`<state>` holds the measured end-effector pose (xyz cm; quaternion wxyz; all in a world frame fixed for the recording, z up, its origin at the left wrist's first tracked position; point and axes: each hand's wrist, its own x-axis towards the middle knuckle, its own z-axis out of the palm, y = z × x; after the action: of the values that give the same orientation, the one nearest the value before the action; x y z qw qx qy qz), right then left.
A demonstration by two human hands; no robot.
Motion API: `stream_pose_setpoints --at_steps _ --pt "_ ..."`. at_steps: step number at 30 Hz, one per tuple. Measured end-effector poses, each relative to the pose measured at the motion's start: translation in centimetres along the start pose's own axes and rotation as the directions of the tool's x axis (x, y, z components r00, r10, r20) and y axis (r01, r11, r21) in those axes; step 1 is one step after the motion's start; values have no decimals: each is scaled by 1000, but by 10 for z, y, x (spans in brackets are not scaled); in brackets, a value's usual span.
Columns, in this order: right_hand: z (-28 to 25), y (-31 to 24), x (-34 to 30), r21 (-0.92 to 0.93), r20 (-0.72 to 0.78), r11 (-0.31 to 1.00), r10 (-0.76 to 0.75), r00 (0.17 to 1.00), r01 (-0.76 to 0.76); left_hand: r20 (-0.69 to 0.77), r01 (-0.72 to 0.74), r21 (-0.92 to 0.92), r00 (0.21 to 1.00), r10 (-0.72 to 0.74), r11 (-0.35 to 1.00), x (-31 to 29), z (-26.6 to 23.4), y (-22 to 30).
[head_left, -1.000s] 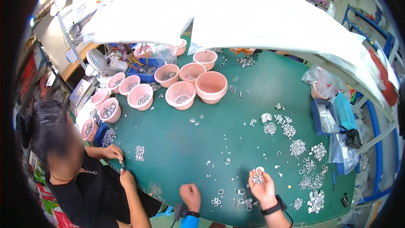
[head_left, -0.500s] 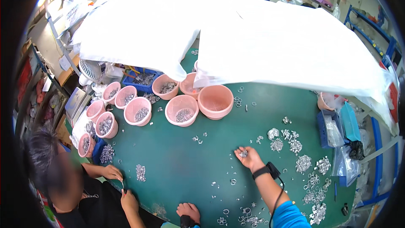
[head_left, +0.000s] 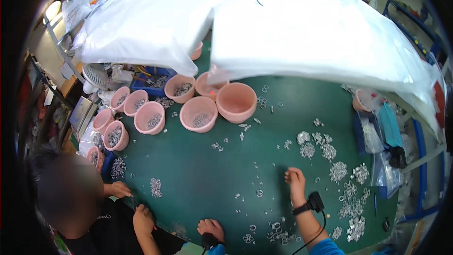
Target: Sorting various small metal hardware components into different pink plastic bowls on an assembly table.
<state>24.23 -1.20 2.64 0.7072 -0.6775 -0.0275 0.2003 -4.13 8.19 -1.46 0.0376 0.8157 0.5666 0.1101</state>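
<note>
My right hand (head_left: 295, 184), with a black strap and device at its wrist, hangs over the right half of the green table (head_left: 188, 170). Its fingers are curled inward, and whatever lies inside them is hidden. Small silvery metal pieces (head_left: 259, 193) are scattered to its left. Beyond it and to its right are several heaps of silvery pieces (head_left: 338, 172). My left hand (head_left: 211, 229) rests on the table's near edge, fingers loosely curled, with nothing visible in it. A few silvery pieces (head_left: 242, 136) lie in front of a pink bowl (head_left: 237, 103).
Several pink bowls (head_left: 149, 118) stand at the back left, beside a blue basket (head_left: 153, 79). At the left, a person's hands (head_left: 141, 217) hold a thin tool. White plastic sheeting (head_left: 321, 38) hangs low over the far side. Blue bins (head_left: 367, 134) stand along the right edge.
My right hand has moved right and back, and the silvery pieces seen in its palm no longer show. Several pieces now lie in front of the pink bowl. My left hand stays put.
</note>
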Motion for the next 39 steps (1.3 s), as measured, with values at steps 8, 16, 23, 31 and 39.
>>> stream_pose_setpoints --at_steps 8,16,23,31,39 --pt "-148 50 -120 -930 50 313 -410 911 192 -56 2 12 998 -1 1000 4 7 4" --pt "-117 30 -163 -783 19 601 -237 971 162 -94 -29 -5 995 29 1000 -2 6 0" --pt "-88 36 -162 -388 -31 913 123 992 -125 -99 -29 -8 995 28 1000 -2 7 -1" --pt "-52 62 -150 -607 171 778 -70 983 161 -101 -15 -6 995 15 1000 -1 9 3" --pt "-81 55 -147 -403 -14 915 -26 1000 18 -105 -30 9 994 31 1000 -1 10 -1"
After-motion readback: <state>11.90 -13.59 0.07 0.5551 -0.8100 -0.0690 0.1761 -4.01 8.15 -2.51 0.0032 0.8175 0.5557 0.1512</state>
